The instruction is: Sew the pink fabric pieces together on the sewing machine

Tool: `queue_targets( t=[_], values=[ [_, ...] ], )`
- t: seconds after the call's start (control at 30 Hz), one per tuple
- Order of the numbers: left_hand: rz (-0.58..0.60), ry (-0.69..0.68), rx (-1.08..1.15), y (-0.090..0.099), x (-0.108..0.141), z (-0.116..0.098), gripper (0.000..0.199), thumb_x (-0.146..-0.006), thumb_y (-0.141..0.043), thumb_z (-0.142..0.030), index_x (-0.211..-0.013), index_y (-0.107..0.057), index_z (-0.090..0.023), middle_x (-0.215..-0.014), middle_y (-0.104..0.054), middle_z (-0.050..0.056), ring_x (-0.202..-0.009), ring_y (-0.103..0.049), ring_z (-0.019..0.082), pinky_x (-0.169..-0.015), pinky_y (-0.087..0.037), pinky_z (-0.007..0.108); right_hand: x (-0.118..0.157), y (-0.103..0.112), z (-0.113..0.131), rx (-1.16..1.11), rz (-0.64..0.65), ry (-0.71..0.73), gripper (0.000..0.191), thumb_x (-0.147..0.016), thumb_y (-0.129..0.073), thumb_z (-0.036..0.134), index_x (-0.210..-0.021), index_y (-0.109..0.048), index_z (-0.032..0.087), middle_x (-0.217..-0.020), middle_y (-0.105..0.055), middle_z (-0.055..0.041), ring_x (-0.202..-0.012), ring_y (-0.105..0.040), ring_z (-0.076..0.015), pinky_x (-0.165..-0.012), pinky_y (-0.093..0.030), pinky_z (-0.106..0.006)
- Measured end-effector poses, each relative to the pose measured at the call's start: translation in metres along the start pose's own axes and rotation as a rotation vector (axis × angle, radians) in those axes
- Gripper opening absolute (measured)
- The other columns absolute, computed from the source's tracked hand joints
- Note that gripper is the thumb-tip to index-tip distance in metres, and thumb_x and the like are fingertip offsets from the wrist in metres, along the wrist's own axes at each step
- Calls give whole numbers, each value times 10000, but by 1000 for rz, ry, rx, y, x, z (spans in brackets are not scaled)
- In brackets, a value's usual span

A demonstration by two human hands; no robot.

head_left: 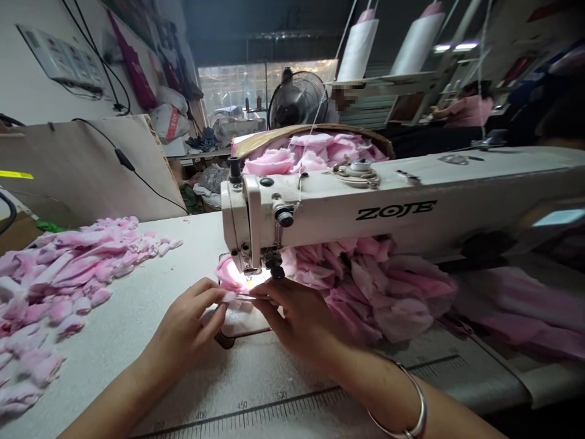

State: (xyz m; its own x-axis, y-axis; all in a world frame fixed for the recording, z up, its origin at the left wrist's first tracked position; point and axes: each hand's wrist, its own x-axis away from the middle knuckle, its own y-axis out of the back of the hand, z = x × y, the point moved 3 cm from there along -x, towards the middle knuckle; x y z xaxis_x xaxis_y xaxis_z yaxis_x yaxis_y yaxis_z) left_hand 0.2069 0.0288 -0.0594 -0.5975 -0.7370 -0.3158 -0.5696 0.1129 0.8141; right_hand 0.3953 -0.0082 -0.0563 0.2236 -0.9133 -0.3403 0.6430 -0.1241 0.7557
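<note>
A white sewing machine [292,213] stands before me, its lamp lighting the needle area. Under its head lies a piece of pink fabric [232,274]. With thumb and forefinger, my left hand [192,317] pinches the near edge of this fabric, left of the needle. My right hand [301,317] is closed at the same edge on the right, just below the presser foot area. A thin pale line runs between both sets of fingertips; whether it is a folded edge or a slim tool I cannot tell. The needle tip is lost in the glare.
Pink fabric pieces [68,268] are heaped on the table's left. More bunched pink fabric [375,286] lies under the machine arm at right. A container of pink pieces [388,143] stands behind the machine. Thread cones [359,46] stand above; a fan [298,100] is farther back.
</note>
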Motion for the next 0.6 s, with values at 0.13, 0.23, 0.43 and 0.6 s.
queue_targets(
  t=[0.13, 0.23, 0.43, 0.6],
  values=[
    [57, 106, 151, -2, -2, 3, 243, -951, -363, -282, -838, -560, -195, -821, -520, 13, -751, -522, 140, -680, -425, 270, 0, 1, 2, 75, 17, 42, 225, -948, -435, 312, -1066, -618, 259, -1026, -665, -22, -959, -599, -182, -778, -432, -297],
    [80, 140, 203, -3, -3, 4, 278, -959, -350, -319, -798, -536, -190, -786, -495, 5, -731, -503, 137, -674, -412, 265, 1, -3, 0, 91, 37, 53, 208, -940, -447, 263, -1082, -600, 258, -1036, -664, -10, -993, -591, -178, -806, -425, -301],
    [122, 178, 285, -8, 1, 4, 315, -969, -333, -366, -771, -507, -193, -774, -467, -4, -719, -480, 130, -671, -394, 261, 0, -9, -3, 58, 51, 70, 177, -939, -463, 263, -1027, -616, 259, -1000, -669, 8, -939, -609, -154, -745, -417, -272],
    [130, 234, 372, -11, 2, 7, 244, -929, -436, -409, -855, -542, -203, -760, -467, -15, -688, -462, 126, -625, -386, 249, -1, -8, -6, 9, 21, -5, 151, -931, -483, 270, -958, -631, 261, -960, -676, 26, -872, -619, -142, -727, -405, -270]
  ],
)
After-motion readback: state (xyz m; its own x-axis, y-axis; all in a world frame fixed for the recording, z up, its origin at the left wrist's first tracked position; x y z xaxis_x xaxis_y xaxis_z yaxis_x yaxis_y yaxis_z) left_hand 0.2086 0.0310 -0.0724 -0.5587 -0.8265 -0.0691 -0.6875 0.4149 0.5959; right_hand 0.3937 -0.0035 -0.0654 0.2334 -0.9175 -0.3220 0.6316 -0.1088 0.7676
